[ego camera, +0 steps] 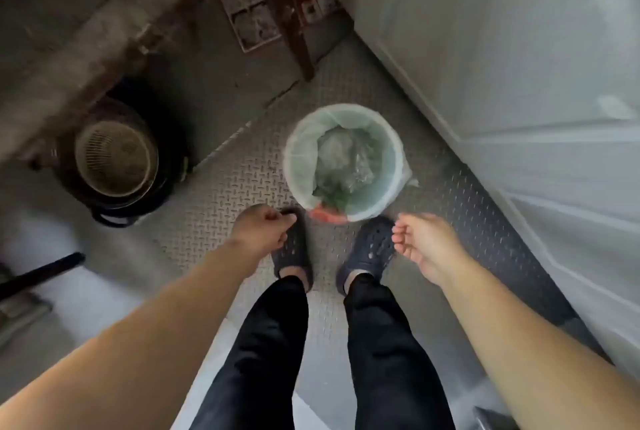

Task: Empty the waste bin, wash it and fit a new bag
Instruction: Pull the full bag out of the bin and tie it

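We are looking straight down at the waste bin (346,163), a round white container standing upright on the metal tread-plate floor (235,180), just ahead of our two dark perforated clogs (367,249) and beside the white panelled door (519,118) on our right. A thin translucent liner bag (301,149) is sitting inside the bin, its edge folded over the rim, and it is holding crumpled clear plastic and some green and reddish scraps whose nature we cannot tell. Well apart on our left, a beige perforated basket (116,159) is nesting inside a dark round tub (138,197); what is lying in the basket is too blurred to tell. Our left hand (261,228) is hanging above the left clog with its fingers curled inward toward the palm, gripping nothing that we can make out. Our right hand (420,242) is hovering over the right clog, palm turned sideways, fingers loosely bent and released, holding nothing. Neither hand is touching the bin; both forearms are reaching down and forward toward it.
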Demonstrator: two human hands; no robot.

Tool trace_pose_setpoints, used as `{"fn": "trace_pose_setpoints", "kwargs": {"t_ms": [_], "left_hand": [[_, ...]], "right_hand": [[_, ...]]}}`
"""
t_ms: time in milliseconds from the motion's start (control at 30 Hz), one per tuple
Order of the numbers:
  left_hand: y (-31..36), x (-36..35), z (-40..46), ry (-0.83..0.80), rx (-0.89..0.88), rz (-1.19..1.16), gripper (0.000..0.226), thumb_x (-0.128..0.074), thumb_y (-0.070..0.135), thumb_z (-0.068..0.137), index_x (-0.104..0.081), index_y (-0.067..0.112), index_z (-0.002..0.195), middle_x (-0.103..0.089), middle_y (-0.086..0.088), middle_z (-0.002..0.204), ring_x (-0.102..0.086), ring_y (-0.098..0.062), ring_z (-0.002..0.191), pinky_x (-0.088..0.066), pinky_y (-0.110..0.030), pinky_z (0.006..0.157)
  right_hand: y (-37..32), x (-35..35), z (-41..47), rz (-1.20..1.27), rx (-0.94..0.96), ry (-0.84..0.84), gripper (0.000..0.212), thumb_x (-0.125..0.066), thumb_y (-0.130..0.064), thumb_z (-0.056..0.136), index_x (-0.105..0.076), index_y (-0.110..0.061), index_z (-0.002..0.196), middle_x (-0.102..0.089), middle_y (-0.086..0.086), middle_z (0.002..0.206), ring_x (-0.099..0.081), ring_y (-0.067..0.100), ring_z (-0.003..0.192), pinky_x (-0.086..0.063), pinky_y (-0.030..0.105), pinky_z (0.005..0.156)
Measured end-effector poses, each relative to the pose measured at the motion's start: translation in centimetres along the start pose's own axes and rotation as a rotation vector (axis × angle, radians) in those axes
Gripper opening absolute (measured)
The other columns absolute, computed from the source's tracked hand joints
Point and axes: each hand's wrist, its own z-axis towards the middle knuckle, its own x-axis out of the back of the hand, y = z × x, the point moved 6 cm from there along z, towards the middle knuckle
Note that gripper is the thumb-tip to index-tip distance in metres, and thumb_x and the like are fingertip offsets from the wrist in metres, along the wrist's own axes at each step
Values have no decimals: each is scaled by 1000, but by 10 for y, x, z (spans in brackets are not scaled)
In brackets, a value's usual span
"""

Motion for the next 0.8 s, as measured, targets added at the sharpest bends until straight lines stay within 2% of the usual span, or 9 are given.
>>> {"fn": "trace_pose_setpoints", "kwargs": {"t_ms": [67,133,200,300,367,500,567,667,800], "left_hand": [[-10,-1,25,24,40,-108,30,-76,33,87,-60,11,76,-64,-5,69,-61,-15,61,-56,-22,52],[-20,-4,55,48,125,-232,39,-76,46,84,-62,9,88,-66,-5,81,-65,-14,72,-58,-26,59],[-27,-11,79,77,220,-383,50,-70,57,83,-64,10,99,-68,-2,95,-68,-15,87,-61,-31,66],[-32,-29,110,18,297,-576,65,-56,70,85,-62,16,120,-66,0,117,-63,-21,108,-57,-41,85],[-31,-43,126,-67,297,-652,73,-48,76,86,-61,17,127,-66,-3,126,-62,-24,115,-49,-48,101],[-24,-65,147,-230,281,-830,88,-38,83,83,-61,14,133,-65,-22,127,-71,-28,102,-49,-52,102],[-24,-71,154,-310,278,-896,92,-38,85,82,-59,15,137,-62,-25,132,-69,-32,109,-44,-55,107],[-26,-73,162,-298,273,-885,85,-43,83,82,-63,19,134,-65,-12,133,-62,-36,122,-43,-54,110],[-23,-80,160,-347,277,-965,72,-45,71,89,-59,21,138,-60,-11,141,-54,-36,131,-37,-56,113]], "right_hand": [[7,0,29,145,-51,39,16,-60,-17,97,-61,-5,86,-60,9,76,-58,17,64,-52,27,59],[17,1,57,338,-131,84,25,-60,-26,97,-58,-4,85,-60,9,80,-59,19,70,-54,28,60],[25,-2,84,464,-169,91,36,-61,-38,95,-57,-2,98,-60,13,95,-63,23,83,-56,32,63],[35,-17,120,592,-183,34,72,-58,-59,89,-48,-1,131,-57,19,125,-60,33,112,-56,46,87],[38,-28,139,631,-180,-41,87,-52,-72,82,-49,-5,138,-59,17,132,-60,34,118,-50,50,99],[42,-38,158,716,-153,-66,87,-46,-84,74,-66,-14,120,-77,15,95,-75,31,87,-57,52,82],[43,-43,164,757,-143,-91,87,-46,-85,73,-67,-15,121,-75,18,102,-74,36,88,-56,56,82],[39,-52,165,807,-121,-189,85,-49,-82,74,-64,-16,126,-70,22,118,-67,46,105,-46,67,95],[36,-59,163,867,-93,-272,81,-47,-78,79,-65,-15,126,-69,23,120,-67,46,106,-49,63,91]]}}
